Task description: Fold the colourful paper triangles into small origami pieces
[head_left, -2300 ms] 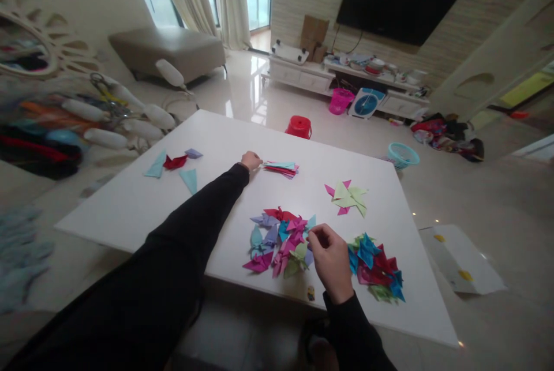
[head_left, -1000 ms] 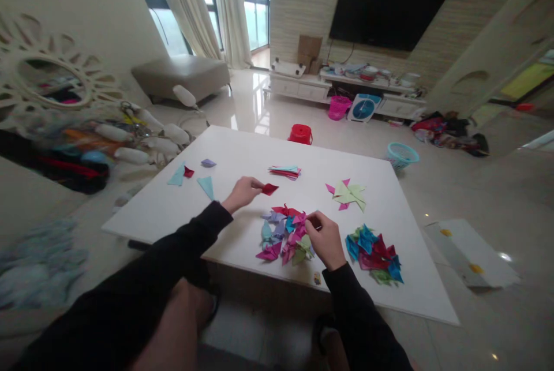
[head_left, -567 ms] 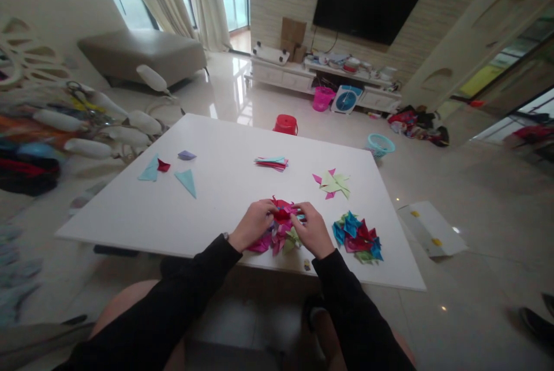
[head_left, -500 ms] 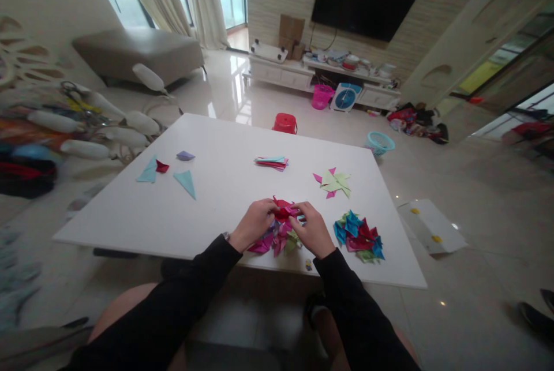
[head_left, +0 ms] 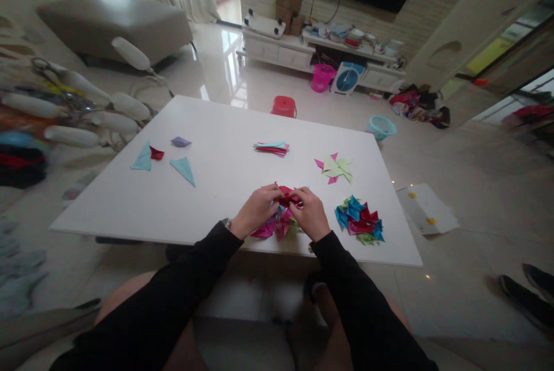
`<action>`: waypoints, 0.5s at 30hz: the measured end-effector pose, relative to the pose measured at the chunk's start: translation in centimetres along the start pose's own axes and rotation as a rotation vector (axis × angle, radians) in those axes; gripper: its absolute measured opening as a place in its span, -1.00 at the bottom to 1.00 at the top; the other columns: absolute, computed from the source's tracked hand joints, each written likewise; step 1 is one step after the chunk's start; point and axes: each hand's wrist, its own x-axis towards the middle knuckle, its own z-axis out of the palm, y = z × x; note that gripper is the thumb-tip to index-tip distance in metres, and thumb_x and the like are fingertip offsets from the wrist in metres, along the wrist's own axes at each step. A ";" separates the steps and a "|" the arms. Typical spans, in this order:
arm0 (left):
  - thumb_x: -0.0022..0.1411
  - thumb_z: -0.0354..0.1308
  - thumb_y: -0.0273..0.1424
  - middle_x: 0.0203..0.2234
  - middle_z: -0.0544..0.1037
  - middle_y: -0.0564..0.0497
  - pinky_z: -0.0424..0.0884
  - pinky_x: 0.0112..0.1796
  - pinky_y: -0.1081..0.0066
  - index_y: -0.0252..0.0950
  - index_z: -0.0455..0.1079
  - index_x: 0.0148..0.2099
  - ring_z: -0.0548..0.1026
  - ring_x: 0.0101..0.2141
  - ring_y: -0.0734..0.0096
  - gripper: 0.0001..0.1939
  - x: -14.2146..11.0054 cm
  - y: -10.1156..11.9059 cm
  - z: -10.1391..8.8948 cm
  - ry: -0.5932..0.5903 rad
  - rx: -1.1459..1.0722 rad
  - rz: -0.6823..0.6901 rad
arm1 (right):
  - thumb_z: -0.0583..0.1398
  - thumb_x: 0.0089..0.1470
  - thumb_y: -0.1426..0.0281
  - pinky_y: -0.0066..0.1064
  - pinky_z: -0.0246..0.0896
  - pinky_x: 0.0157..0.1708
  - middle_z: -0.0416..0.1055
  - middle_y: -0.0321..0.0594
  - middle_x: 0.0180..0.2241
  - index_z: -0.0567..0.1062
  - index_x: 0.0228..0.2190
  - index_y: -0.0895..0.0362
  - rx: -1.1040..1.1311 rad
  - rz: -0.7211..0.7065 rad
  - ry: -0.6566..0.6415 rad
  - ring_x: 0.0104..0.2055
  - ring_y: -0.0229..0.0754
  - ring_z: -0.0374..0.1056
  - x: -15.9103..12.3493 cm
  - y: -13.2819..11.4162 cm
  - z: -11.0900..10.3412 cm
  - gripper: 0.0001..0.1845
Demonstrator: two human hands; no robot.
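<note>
Between my two hands is a red piece of folded paper (head_left: 286, 192), held just over a pile of pink, purple and green folded paper (head_left: 282, 227). The fingertips of my left hand (head_left: 258, 208) pinch its left side. My right hand (head_left: 312, 214) is closed on its right side, thumb and fingers together. The fingers partly cover the folds. Right of my right hand lies a second pile of blue, red and green folded paper (head_left: 360, 222). Beyond it is a green and pink paper star shape (head_left: 336, 168).
A stack of folded paper strips (head_left: 272, 149) lies mid-table on the white table (head_left: 225, 186). On the left are light blue folded papers (head_left: 183, 170), a small red one (head_left: 156, 153) and a purple one (head_left: 180, 141). A red bucket (head_left: 284, 107) stands past the far edge.
The view has tipped down, so the table sits higher in the picture. My fingers have drawn closer together on the red folded paper. The other papers keep their places.
</note>
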 end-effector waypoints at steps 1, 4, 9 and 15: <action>0.14 0.13 -0.72 -0.25 0.57 -0.03 0.48 -0.12 0.35 -0.30 0.53 -0.20 0.55 -0.21 0.34 -0.71 0.0 0.1 0.1 -0.001 0.009 0.009 | 0.19 0.12 0.55 -0.37 0.31 -0.17 0.44 -0.22 -0.22 0.55 -0.28 0.08 -0.021 -0.004 0.009 -0.21 -0.17 0.41 -0.1 0.0 -0.1 -0.82; 0.17 0.13 -0.70 -0.21 0.55 -0.06 0.48 -0.08 0.31 -0.30 0.52 -0.18 0.55 -0.17 0.31 -0.74 -0.1 0.2 0.3 -0.008 0.023 0.044 | 0.20 0.14 0.53 -0.36 0.30 -0.16 0.46 -0.21 -0.14 0.57 -0.28 0.05 -0.099 -0.014 0.024 -0.18 -0.16 0.42 -0.3 -0.1 -0.5 -0.82; 0.20 0.12 -0.69 -0.17 0.53 -0.06 0.49 -0.06 0.30 -0.29 0.51 -0.14 0.54 -0.14 0.31 -0.72 0.1 0.3 0.5 -0.021 0.018 0.087 | 0.20 0.18 0.48 -0.37 0.28 -0.21 0.47 -0.21 -0.11 0.59 -0.30 0.05 -0.186 0.000 0.017 -0.20 -0.17 0.42 -0.7 -0.3 -1.0 -0.84; 0.19 0.21 -0.61 -0.16 0.51 -0.09 0.47 -0.06 0.25 -0.29 0.52 -0.13 0.48 -0.10 0.25 -0.78 0.4 0.4 1.0 -0.013 0.130 0.112 | 0.21 0.17 0.46 -0.40 0.23 -0.29 0.48 -0.23 -0.12 0.58 -0.32 0.05 -0.210 0.013 0.008 -0.24 -0.19 0.41 -0.8 -0.3 -1.2 -0.87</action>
